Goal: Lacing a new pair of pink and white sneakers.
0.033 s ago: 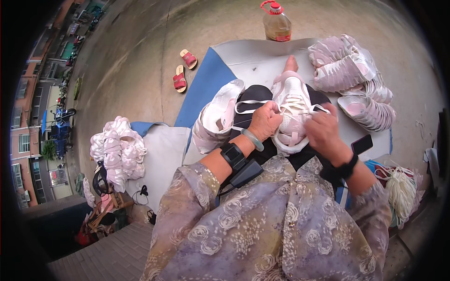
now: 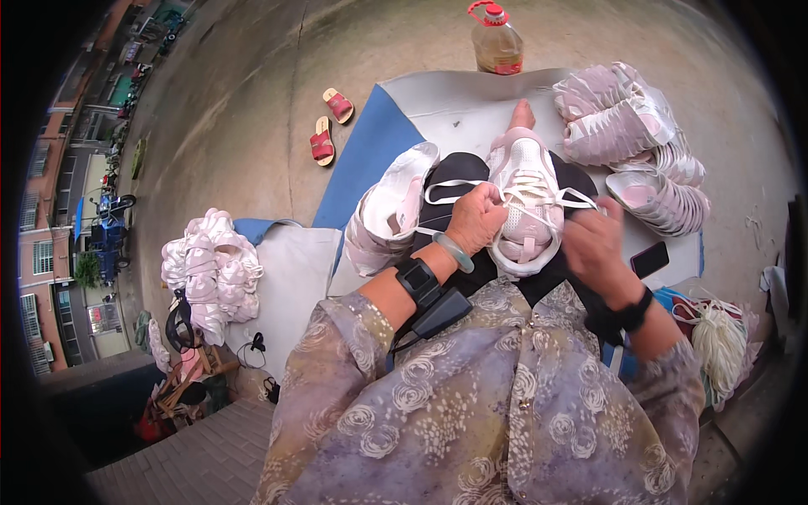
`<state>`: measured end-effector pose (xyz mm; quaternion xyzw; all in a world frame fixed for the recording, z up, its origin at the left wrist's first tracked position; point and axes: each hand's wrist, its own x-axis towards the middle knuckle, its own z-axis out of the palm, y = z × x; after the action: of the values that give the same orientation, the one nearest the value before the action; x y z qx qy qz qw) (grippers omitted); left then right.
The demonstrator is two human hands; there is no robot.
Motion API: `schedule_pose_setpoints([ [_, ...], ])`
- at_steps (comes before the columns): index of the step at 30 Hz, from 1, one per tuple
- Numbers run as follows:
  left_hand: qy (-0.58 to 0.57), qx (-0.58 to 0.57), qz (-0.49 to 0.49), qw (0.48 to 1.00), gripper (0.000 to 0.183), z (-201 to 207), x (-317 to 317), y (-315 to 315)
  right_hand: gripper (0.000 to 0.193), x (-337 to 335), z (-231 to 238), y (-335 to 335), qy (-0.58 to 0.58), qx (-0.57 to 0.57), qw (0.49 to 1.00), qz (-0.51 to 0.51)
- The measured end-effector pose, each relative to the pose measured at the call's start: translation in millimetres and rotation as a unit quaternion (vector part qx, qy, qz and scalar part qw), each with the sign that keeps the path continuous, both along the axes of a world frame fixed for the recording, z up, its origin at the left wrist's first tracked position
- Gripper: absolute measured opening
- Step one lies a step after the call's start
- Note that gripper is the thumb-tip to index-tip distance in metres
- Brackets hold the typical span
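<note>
A white and pale pink sneaker (image 2: 519, 223) rests between my knees, its toe pointing away from me. White laces (image 2: 532, 183) criss-cross its tongue. On the left side of the shoe, my left hand (image 2: 477, 219) pinches a lace, whose slack loops over the dark trouser leg. My right hand (image 2: 594, 244), slightly blurred, is closed just right of the shoe. A white lace runs from the eyelets to its fingertips. Nested sneakers (image 2: 379, 210) without visible laces lean against my left leg.
Stacked pale sneakers (image 2: 610, 118) lie at the far right, and a laced pile (image 2: 210, 273) sits at the left. A phone (image 2: 649, 260) and a bundle of white laces (image 2: 720, 349) are at my right. Red slippers (image 2: 322, 141) and a bottle (image 2: 498, 46) stand beyond the mat.
My right hand has moved a little to the right, away from the shoe, drawing the lace out beside it. My left hand stays where it was.
</note>
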<state>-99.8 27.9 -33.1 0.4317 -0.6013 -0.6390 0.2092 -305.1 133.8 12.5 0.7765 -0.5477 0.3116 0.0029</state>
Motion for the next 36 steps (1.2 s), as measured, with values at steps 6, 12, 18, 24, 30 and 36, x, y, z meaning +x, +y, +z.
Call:
schedule_pose_setpoints([
  [6,-0.036,-0.119,0.009,0.992,0.023,-7,1,7,0.007,-125,-45,158,-0.026,0.191,0.941,-0.278],
  [12,-0.059,-0.057,0.023,0.996,0.023,13,1,1,0.005,-113,-53,188,-0.117,0.271,0.914,-0.279],
  [18,-0.111,-0.115,-0.006,0.987,0.021,24,-8,-7,0.020,-76,-38,108,-0.010,0.149,0.974,-0.171],
  [24,-0.121,-0.265,-0.078,0.954,0.018,30,-3,-6,0.033,-27,-22,42,-0.140,0.088,0.982,-0.091],
  [30,-0.096,-0.370,-0.087,0.920,0.022,22,-2,-16,0.039,-10,-27,31,-0.181,0.166,0.968,-0.054],
  [36,-0.033,-0.149,0.010,0.988,0.008,22,-15,-16,0.028,-12,-19,28,-0.265,0.217,0.936,-0.081],
])
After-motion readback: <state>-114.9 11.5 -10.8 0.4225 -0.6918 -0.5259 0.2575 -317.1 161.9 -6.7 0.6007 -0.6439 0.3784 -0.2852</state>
